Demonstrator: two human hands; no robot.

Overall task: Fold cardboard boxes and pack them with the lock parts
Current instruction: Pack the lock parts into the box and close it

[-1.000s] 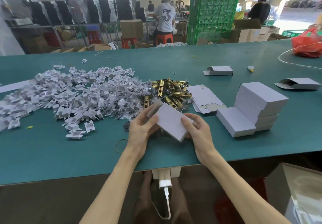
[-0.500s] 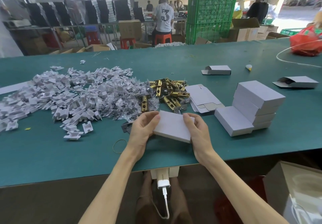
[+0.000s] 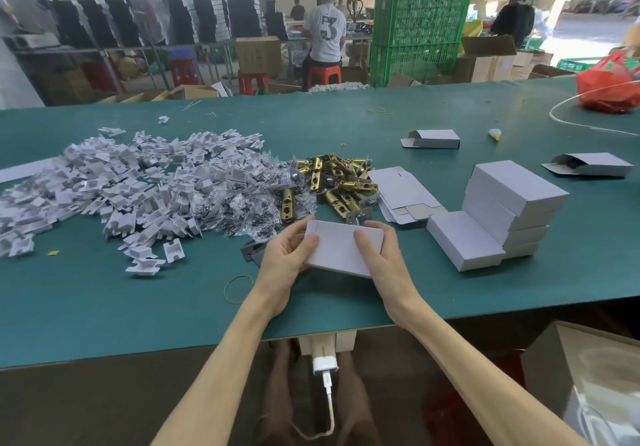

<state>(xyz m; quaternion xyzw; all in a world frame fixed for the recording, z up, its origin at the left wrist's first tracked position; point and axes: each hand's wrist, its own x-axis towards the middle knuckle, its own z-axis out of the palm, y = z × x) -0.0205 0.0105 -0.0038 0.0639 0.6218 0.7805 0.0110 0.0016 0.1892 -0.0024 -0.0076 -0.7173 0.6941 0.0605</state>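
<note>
Two bare hands held one small, closed pale-grey cardboard box [image 3: 341, 249] between them over the near part of the green-topped work table [image 3: 104, 307], the box's broad face turned up and tilted slightly; whether its near edge touched the table could not be told. The left hand [image 3: 287, 258] gripped the box's left end, thumb laid on the top face and fingers curled round the far edge. The right hand [image 3: 381, 255] gripped the right end in the same way, thumb flat on top and fingers wrapped round the end. Just beyond the box lay a heap of brass-coloured metal latch bolts [image 3: 339, 182], and to the left of that a spread of small clear plastic bags [image 3: 242, 203] running into a wide pile of white moulded inserts [image 3: 121, 189]. To the right of the latch bolts lay a short stack of flat, unfolded grey box blanks [image 3: 401, 192]. Further right stood a stack of closed grey boxes [image 3: 512, 199], with a single closed grey box [image 3: 464, 241] lying against its front. Two folded grey boxes with open end flaps lay well apart on the table, one towards the far middle [image 3: 433, 139] and one near the right edge [image 3: 592, 165]. A thin yellowish rubber band [image 3: 237, 288] lay on the table just left of the left wrist, and a dark grey flat part [image 3: 252, 251] showed beside the left hand, partly hidden by it. A red plastic bag [image 3: 613, 85] sat at the far right corner.
</note>
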